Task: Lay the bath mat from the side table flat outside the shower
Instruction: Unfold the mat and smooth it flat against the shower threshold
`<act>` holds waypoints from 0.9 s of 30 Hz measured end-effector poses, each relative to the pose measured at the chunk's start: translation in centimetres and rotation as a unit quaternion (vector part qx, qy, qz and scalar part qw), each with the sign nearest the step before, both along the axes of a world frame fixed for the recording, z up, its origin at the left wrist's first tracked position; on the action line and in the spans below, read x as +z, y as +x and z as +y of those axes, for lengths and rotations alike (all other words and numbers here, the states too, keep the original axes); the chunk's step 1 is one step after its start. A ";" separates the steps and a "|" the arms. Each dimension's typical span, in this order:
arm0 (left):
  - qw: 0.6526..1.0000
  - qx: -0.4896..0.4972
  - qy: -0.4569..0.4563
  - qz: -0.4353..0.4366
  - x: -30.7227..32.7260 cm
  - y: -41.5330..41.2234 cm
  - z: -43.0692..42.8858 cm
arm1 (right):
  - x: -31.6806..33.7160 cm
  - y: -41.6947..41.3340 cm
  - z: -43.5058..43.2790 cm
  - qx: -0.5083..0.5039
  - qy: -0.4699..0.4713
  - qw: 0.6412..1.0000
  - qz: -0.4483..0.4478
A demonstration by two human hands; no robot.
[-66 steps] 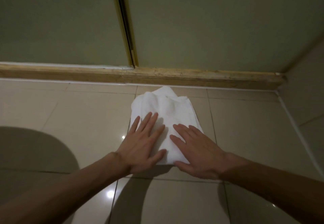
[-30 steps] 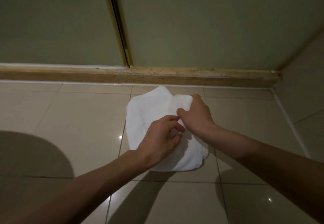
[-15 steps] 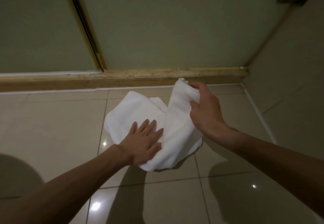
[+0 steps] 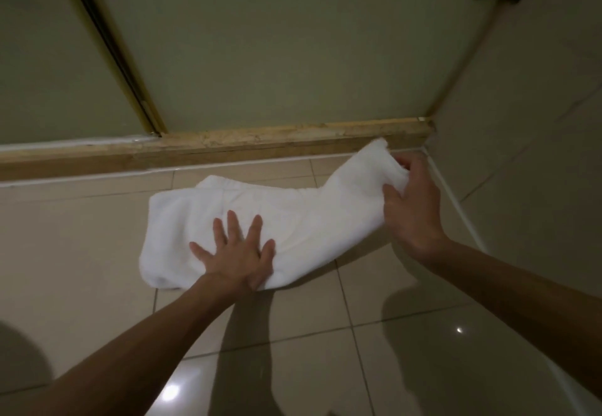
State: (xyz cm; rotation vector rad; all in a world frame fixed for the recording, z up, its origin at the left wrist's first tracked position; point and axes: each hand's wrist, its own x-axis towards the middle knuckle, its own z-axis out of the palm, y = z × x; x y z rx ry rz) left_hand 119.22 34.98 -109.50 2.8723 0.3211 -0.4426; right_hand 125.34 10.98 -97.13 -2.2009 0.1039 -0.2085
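A white bath mat [image 4: 293,213] lies partly unfolded on the beige floor tiles, just in front of the shower's stone sill [image 4: 260,145]. My left hand [image 4: 237,252] rests flat with fingers spread on the mat's near left part, pressing it to the floor. My right hand [image 4: 410,203] grips the mat's right end, which is lifted off the floor and pulled toward the right corner. The mat's left half lies on the tiles, still doubled over at its left edge.
Frosted shower doors [image 4: 277,44] with a gold frame strip [image 4: 130,70] rise behind the sill. A tiled wall [image 4: 527,141] closes the right side, meeting the sill at a corner. Glossy floor tiles [image 4: 81,246] extend left and toward me.
My right hand has drawn the mat's folded layer out to the right, so the mat is now wider. My left hand stays pressed on the near left part.
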 end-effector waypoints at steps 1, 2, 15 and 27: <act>1.000 0.014 -0.003 -0.002 0.0 -0.1 0.6 | -0.4 0.0 0.1 0.004 0.005 1.000 0.008; 1.000 0.025 -0.004 -0.005 -0.1 -0.3 1.3 | -0.8 -0.1 0.4 0.009 0.008 1.000 0.016; 0.997 0.070 0.015 -0.018 0.2 -1.2 5.3 | -7.3 0.2 2.8 -0.096 0.010 0.986 0.134; 0.984 -0.140 0.081 -0.080 -0.2 0.9 4.2 | -9.1 0.8 5.2 0.359 -0.443 0.822 0.001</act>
